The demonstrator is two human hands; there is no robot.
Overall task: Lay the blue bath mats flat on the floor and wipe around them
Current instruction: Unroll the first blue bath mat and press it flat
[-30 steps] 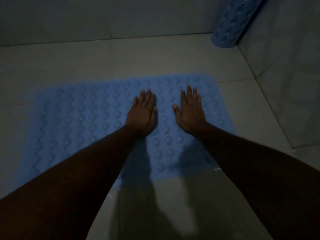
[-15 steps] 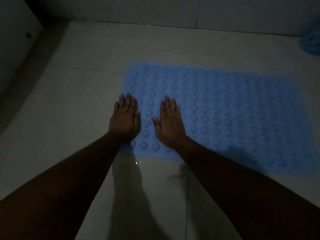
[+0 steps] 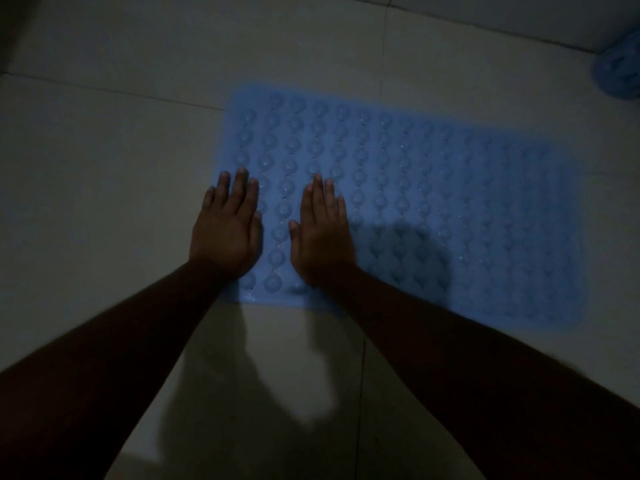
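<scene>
The left hand (image 3: 227, 233) lies flat, fingers straight and together, straddling the left edge of the blue bath mat (image 3: 450, 188) (spread bumps-up on the tiled floor (image 3: 104, 168)). The right hand (image 3: 322, 237) presses flat just beside it. Both remain where they were half a second ago. A second blue mat (image 3: 620, 74) sits far right.

We see the blue bath mat (image 3: 433, 209) as soft-looking rubber or plastic, its surface covered in rows of raised, rounded bumps with a faint sheen. The floor (image 3: 121, 174) around it is pale, smooth tile with thin grout lines, lightly glossy. At the upper right edge, a second blue mat (image 3: 620, 76) shows a similar bumpy texture.
</scene>
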